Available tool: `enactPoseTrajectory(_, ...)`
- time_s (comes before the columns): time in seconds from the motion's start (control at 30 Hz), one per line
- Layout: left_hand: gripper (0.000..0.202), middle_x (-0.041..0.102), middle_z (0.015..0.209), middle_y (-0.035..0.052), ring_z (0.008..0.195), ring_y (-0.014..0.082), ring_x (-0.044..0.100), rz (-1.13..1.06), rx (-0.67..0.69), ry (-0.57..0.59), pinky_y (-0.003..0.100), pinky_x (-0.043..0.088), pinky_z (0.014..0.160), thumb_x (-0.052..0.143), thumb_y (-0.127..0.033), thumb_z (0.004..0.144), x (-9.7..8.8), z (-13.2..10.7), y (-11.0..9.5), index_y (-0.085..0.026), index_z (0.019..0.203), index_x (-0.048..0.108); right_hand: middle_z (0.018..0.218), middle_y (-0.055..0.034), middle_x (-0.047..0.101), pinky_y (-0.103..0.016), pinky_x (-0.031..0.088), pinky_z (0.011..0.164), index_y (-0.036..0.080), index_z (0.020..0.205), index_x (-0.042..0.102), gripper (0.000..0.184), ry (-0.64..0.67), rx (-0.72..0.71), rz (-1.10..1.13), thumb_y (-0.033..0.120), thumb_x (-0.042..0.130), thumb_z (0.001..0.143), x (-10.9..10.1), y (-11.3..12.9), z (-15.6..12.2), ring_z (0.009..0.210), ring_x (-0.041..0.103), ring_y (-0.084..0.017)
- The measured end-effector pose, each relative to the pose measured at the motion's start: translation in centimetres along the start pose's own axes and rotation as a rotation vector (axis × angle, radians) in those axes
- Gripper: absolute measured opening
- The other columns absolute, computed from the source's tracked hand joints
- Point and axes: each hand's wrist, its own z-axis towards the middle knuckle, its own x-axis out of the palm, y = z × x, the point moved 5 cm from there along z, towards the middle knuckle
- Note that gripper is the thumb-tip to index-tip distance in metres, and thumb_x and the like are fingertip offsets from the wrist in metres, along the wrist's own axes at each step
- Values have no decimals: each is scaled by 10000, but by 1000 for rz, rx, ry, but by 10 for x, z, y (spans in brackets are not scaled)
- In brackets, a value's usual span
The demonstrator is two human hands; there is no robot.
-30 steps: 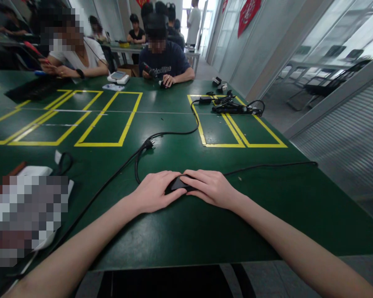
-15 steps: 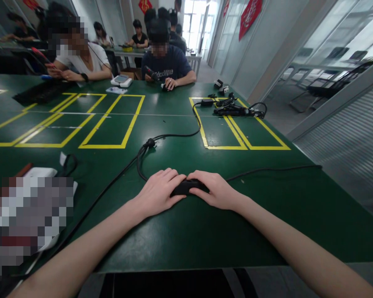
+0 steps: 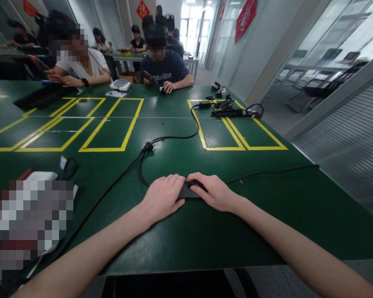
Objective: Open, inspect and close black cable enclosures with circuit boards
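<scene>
A small black box-shaped device (image 3: 188,191) lies on the green table (image 3: 186,240) near its front edge. My left hand (image 3: 163,197) covers its left end with fingers curled over it. My right hand (image 3: 214,191) wraps its right end the same way. Only a strip of the black device shows between the two hands. A black cable (image 3: 267,171) runs off to the right from under my right hand. Another black cable (image 3: 139,165) loops out past my left hand and joins a plug connector (image 3: 148,146).
Yellow tape rectangles (image 3: 112,124) mark the tabletop. A pile of black adapters and cables (image 3: 233,109) sits at the far right. A white object with a black strap (image 3: 65,169) lies at the left. Two people (image 3: 164,68) sit across the table; others sit behind.
Both hands stay on the black device and have closed in tighter, so less of it shows. The view has shifted slightly.
</scene>
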Motion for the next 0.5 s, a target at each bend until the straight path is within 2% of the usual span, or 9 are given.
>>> enactPoseTrajectory(0.13, 246, 728, 1039, 93, 995, 300, 729, 25, -55, 63, 395, 578, 821, 738, -239, 913, -1, 3, 2, -177, 1080, 568, 1162, -95, 715, -320, 536, 783, 207, 1371, 534, 503, 87, -56, -37, 445, 686, 955, 3, 1, -1, 947, 712, -231)
enactPoseTrajectory(0.27, 190, 742, 1038, 96, 996, 299, 739, 26, -65, 101, 381, 577, 815, 698, -220, 926, -2, 4, 6, -181, 1055, 563, 1078, -80, 707, -293, 500, 712, 197, 1403, 525, 440, 119, -120, -174, 388, 606, 1015, 6, 2, 0, 850, 698, -203)
enactPoseTrajectory(0.37, 162, 745, 1000, 92, 960, 297, 745, 5, -52, 117, 372, 577, 793, 671, -215, 923, -1, 4, 7, -182, 1044, 568, 982, -70, 696, -283, 463, 650, 160, 1355, 551, 424, 132, -171, -263, 420, 596, 1023, 9, 5, 1, 792, 688, -200)
enactPoseTrajectory(0.5, 130, 741, 952, 74, 912, 270, 738, -49, -13, 59, 348, 576, 787, 652, -226, 917, 3, 4, 8, -191, 1023, 585, 937, -75, 683, -287, 435, 589, 148, 1341, 567, 418, 143, -187, -363, 440, 539, 1044, 10, 8, -1, 723, 670, -204)
